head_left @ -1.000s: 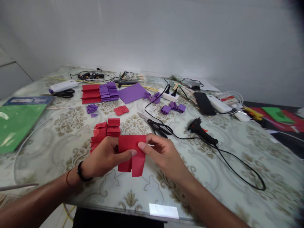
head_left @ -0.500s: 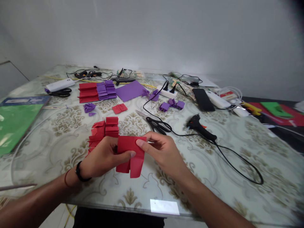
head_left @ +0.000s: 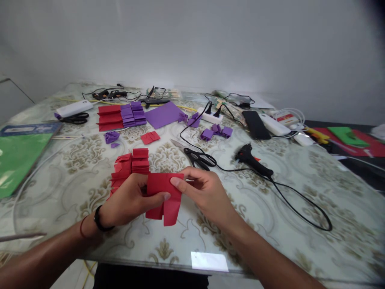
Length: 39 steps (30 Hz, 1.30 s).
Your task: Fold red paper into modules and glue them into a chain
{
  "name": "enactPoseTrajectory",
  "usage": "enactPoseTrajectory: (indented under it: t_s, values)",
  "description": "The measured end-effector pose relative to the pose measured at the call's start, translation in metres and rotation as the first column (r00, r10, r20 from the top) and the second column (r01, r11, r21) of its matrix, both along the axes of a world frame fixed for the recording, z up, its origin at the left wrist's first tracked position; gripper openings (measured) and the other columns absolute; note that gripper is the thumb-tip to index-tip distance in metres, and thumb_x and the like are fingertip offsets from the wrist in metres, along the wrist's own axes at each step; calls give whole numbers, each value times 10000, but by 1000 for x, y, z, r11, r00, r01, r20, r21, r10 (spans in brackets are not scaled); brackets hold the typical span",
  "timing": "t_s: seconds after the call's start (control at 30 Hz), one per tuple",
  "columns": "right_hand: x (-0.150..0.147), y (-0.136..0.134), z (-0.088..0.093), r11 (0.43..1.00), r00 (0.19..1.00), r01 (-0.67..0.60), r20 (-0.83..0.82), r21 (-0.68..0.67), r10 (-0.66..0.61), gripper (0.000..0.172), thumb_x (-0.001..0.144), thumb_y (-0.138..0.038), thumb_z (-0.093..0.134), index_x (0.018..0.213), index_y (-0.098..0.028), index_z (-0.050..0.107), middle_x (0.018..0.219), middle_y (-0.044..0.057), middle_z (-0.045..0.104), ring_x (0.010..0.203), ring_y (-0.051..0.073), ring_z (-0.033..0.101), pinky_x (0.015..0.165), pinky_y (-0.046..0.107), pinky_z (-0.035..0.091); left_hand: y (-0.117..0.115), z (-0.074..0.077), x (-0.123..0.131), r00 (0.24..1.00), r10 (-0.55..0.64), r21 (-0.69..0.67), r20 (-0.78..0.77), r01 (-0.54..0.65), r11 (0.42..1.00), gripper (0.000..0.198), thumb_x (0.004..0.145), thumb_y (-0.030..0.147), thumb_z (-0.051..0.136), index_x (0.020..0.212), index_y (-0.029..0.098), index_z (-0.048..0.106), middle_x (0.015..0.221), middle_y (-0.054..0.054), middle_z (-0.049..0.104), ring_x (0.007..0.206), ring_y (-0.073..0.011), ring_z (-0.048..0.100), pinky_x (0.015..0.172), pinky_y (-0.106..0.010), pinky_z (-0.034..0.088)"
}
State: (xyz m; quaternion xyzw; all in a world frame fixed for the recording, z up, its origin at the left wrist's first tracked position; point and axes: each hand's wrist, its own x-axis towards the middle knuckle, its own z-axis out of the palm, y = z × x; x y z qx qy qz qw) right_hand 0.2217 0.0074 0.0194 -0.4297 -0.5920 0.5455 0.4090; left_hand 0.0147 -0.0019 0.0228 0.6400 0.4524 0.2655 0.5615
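Folded red paper (head_left: 158,183) is up over the surface (head_left: 195,239), left hand (head_left: 129,200) kinda pinching its left side, right hand (head_left: 207,196) pinching the top right corner. Pleated red pieces (head_left: 140,161) sit just behind, scissors (head_left: 197,157) further right, and way left there's a shiny packet (head_left: 30,129) with green paper (head_left: 22,156) in it.

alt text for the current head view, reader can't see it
A person's left hand and right hand hold a piece of red paper over a patterned table. Pleated red paper lies just beyond the left hand; scissors and a black glue gun lie further right, a purple sheet farther back.
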Motion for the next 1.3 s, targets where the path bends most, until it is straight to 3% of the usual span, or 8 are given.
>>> enactPoseTrajectory:
  t_s: [0.33, 0.57, 0.73, 1.0, 1.3]
  values:
    - [2, 1, 0, 1000, 1000, -2, 1, -3, 2, 226, 880, -415, 753, 799, -204, 742, 757, 21, 692, 698, 165, 585, 660, 306, 466, 0, 4, 1, 998, -9, -28, 55, 11, 1000, 312, 906, 398, 707, 729, 148, 643, 641, 26, 526, 571, -95, 401, 515, -201, 348]
    - [2, 0, 1, 1000, 1000, 2, 1, -9, -2, 236, 873, -409, 760, 753, -213, 707, 690, 1, 616, 645, 155, 530, 614, 302, 421, -1, 4, 1, 994, -11, -71, 109, 18, 997, 285, 908, 362, 716, 742, 137, 661, 658, 20, 543, 592, -95, 421, 533, -199, 343]
    - [1, -1, 0, 1000, 1000, 7, 2, -11, -7, 219, 867, -399, 765, 772, -207, 721, 699, 7, 645, 644, 154, 537, 613, 298, 423, 0, 1, 0, 996, 3, -32, 84, 0, 999, 373, 889, 358, 734, 628, 147, 571, 600, 48, 451, 548, -75, 326, 496, -193, 303]
    - [1, -1, -1, 1000, 999, -6, -33, 24, 6, 277, 939, -420, 707, 794, -184, 711, 735, 6, 645, 682, 145, 554, 644, 277, 442, -1, 0, -1, 999, 7, -1, 40, -7, 1000, 360, 941, 387, 673, 691, 139, 601, 634, 35, 481, 573, -84, 379, 508, -188, 323]
    - [2, -1, -1, 997, 1000, -6, -29, 71, 8, 300, 981, -378, 660, 765, -175, 701, 726, -2, 628, 687, 134, 547, 650, 263, 438, -2, -2, -2, 992, 34, 54, -119, -28, 998, 446, 921, 456, 665, 629, 156, 510, 614, 35, 411, 573, -88, 339, 482, -200, 270]
